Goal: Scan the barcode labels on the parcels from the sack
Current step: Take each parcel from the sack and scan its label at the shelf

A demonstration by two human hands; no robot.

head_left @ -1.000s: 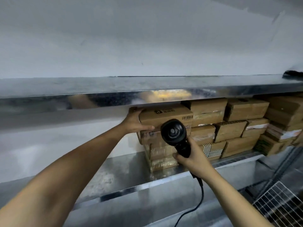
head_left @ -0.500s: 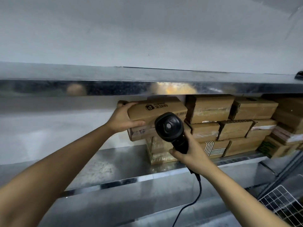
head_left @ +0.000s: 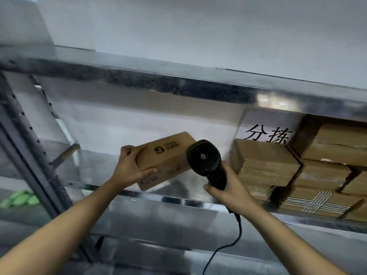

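Metal shelf (head_left: 139, 197), stacked boxes (head_left: 266, 171), white wall (head_left: 198, 26)

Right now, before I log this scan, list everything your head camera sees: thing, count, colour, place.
held parcel: one, brown cardboard with a dark logo, tilted in the air in front of the shelf gap, left of the stack
barcode scanner: one, black, at the held parcel's right end, head towards the camera
scanner cable: one, black, hanging from the handle
stacked parcels: several, exact count unclear, brown, on the lower shelf at right
sign: one, white with black characters, behind the stack
shelves: metal, silver, one above, one below
upright post: one, grey, left
green items: blurred, far left
left hand: grips the held parcel's left end
right hand: grips the scanner handle
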